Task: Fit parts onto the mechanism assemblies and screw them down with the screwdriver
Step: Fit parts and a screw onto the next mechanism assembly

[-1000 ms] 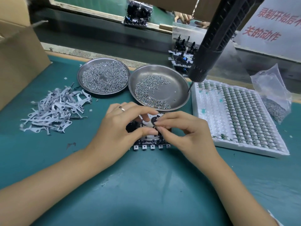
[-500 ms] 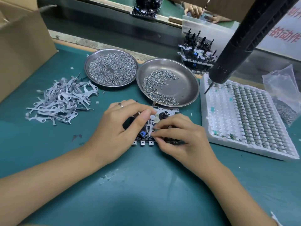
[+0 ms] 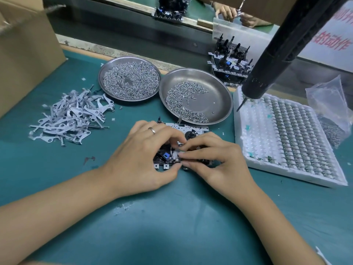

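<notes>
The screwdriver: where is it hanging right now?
In the head view the screwdriver hangs at upper right, held by neither hand, its tip over the far left corner of the white foam tray, just right of the nearer screw dish.

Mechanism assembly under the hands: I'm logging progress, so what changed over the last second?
The right hand moved its fingertips from the black round part at the assembly's far side down to its near edge, where they now press beside the left hand's thumb. The left hand keeps holding the mechanism assembly. Both screw dishes, the lever pile and the hanging screwdriver stayed untouched.

mechanism assembly [image 3: 188, 131] – flat on green mat | screwdriver [image 3: 286, 46] – black, hanging tilted, tip down
</notes>
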`<state>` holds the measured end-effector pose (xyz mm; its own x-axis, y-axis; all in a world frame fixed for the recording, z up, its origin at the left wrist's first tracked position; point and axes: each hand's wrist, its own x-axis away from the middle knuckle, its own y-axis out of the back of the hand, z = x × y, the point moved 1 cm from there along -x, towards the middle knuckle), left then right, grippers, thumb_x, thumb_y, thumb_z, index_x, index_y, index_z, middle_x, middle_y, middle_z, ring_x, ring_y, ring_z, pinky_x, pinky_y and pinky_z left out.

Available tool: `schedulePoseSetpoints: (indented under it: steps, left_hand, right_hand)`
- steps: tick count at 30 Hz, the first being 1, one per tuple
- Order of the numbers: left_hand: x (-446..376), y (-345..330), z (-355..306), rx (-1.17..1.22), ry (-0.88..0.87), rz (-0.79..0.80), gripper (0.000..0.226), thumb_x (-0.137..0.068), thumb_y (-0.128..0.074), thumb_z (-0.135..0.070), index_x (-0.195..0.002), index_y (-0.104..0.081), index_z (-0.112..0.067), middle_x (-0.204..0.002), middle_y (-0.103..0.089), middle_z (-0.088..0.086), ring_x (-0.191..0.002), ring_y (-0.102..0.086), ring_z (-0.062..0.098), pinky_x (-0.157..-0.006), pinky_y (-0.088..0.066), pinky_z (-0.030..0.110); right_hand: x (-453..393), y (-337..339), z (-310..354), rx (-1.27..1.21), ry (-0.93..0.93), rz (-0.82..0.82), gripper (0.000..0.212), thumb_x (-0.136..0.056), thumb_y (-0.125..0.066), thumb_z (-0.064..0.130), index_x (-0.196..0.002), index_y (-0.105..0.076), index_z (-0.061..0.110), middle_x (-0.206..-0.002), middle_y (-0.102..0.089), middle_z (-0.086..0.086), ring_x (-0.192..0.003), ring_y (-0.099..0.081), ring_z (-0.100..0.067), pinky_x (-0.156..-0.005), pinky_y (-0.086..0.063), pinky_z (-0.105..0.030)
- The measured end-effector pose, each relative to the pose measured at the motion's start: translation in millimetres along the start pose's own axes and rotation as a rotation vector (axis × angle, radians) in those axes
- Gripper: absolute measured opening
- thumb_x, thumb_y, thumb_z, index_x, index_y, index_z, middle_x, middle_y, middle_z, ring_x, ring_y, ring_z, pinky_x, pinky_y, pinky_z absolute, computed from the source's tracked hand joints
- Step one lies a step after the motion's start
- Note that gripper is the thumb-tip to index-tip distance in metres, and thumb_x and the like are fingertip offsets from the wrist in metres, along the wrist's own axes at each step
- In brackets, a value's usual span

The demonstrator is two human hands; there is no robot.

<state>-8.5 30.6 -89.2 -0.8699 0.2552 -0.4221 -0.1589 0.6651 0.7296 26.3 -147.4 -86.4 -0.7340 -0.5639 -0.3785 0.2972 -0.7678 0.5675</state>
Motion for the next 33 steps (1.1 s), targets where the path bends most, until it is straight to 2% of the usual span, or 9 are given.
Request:
schedulePoseSetpoints:
  steps: [9,11,15,17,20,23,26,29,33]
  left_hand:
    - [-1.6,-1.6,1.9,0.076,0.008,-0.025,0.034,-0.072,-0.063,-0.037,-0.101,-0.068,-0.02,-0.085,-0.064,-0.02,-0.087,-0.053,0.008,-0.093,-0.035,0.026]
    - [-2.6,-1.2,2.6,0.07,-0.005,-0.018,0.03,-0.073,-0.063,-0.038,-0.095,-0.07,-0.02,-0.083,-0.064,-0.019,-0.084,-0.052,0.007,-0.092,-0.035,0.027]
    - [-2.0,-2.4,6.0,0.087,-0.006,-0.025,0.026,-0.072,-0.063,-0.041,-0.089,-0.073,-0.024,-0.081,-0.066,-0.018,-0.084,-0.053,0.005,-0.092,-0.036,0.03]
    - [-2.1,-3.1,7.6,0.109,0.002,-0.036,0.025,-0.071,-0.064,-0.042,-0.088,-0.073,-0.027,-0.081,-0.065,-0.019,-0.085,-0.052,0.004,-0.093,-0.036,0.029]
    - [-1.7,-5.1,8.8,0.151,0.009,-0.045,0.023,-0.07,-0.065,-0.043,-0.088,-0.073,-0.03,-0.08,-0.064,-0.021,-0.087,-0.052,0.004,-0.091,-0.038,0.026]
    - [-0.3,-7.0,10.1,0.237,0.024,-0.044,0.022,-0.07,-0.066,-0.041,-0.089,-0.073,-0.031,-0.081,-0.064,-0.021,-0.089,-0.052,0.002,-0.084,-0.043,0.022]
    - [0.3,-7.4,10.7,0.256,0.013,-0.041,0.022,-0.071,-0.066,-0.04,-0.09,-0.073,-0.03,-0.081,-0.065,-0.021,-0.089,-0.052,0.0,-0.082,-0.044,0.019]
    - [0.3,-6.1,10.5,0.259,0.013,-0.042,0.023,-0.072,-0.066,-0.04,-0.09,-0.074,-0.029,-0.082,-0.066,-0.022,-0.09,-0.051,-0.001,-0.083,-0.043,0.015]
    - [-0.2,-5.2,9.4,0.244,0.009,-0.048,0.021,-0.069,-0.076,-0.026,-0.09,-0.074,-0.026,-0.08,-0.068,-0.018,-0.086,-0.053,0.005,-0.082,-0.044,0.018]
  right_hand:
    - [-0.1,5.4,4.5,-0.017,-0.034,-0.015,0.018,-0.075,-0.071,0.002,-0.091,-0.076,0.007,-0.09,-0.066,-0.005,-0.083,-0.06,-0.01,-0.078,-0.045,-0.017]
    - [-1.5,11.2,9.1,-0.045,-0.028,-0.165,0.022,-0.077,-0.069,0.001,-0.096,-0.074,0.012,-0.088,-0.068,-0.004,-0.082,-0.063,-0.01,-0.078,-0.047,-0.021]
    - [-20.8,34.9,22.4,-0.139,-0.047,-0.724,0.027,-0.083,-0.064,0.005,-0.107,-0.064,0.017,-0.088,-0.061,-0.001,-0.082,-0.058,-0.006,-0.078,-0.047,-0.023]
    - [-41.0,50.1,30.5,-0.141,-0.083,-0.834,0.044,-0.083,-0.068,0.016,-0.124,-0.052,0.02,-0.102,-0.058,-0.003,-0.093,-0.057,-0.008,-0.085,-0.049,-0.03]
    - [-75.1,68.4,43.6,-0.096,-0.113,-0.75,0.078,-0.082,-0.072,0.028,-0.144,-0.026,0.022,-0.107,-0.061,0.015,-0.1,-0.059,-0.003,-0.091,-0.048,-0.026]
    - [-94.9,71.3,51.0,-0.128,-0.062,-0.779,0.077,-0.085,-0.07,0.022,-0.145,-0.021,0.02,-0.085,-0.063,0.03,-0.085,-0.062,0.006,-0.079,-0.047,-0.014]
    - [-98.4,62.5,57.9,-0.194,-0.032,-0.818,0.062,-0.087,-0.067,0.018,-0.137,-0.031,0.019,-0.077,-0.059,0.018,-0.072,-0.06,-0.004,-0.071,-0.05,-0.02]
    - [-87.3,44.8,66.3,-0.34,0.028,-0.79,0.035,-0.086,-0.064,0.014,-0.112,-0.044,0.026,-0.07,-0.054,-0.002,-0.054,-0.054,-0.021,-0.054,-0.049,-0.031]
    - [-62.8,17.4,67.2,-0.59,0.102,-0.712,0.025,-0.082,-0.061,0.012,-0.097,-0.043,0.021,-0.055,-0.046,-0.008,-0.039,-0.045,-0.021,-0.043,-0.041,-0.027]
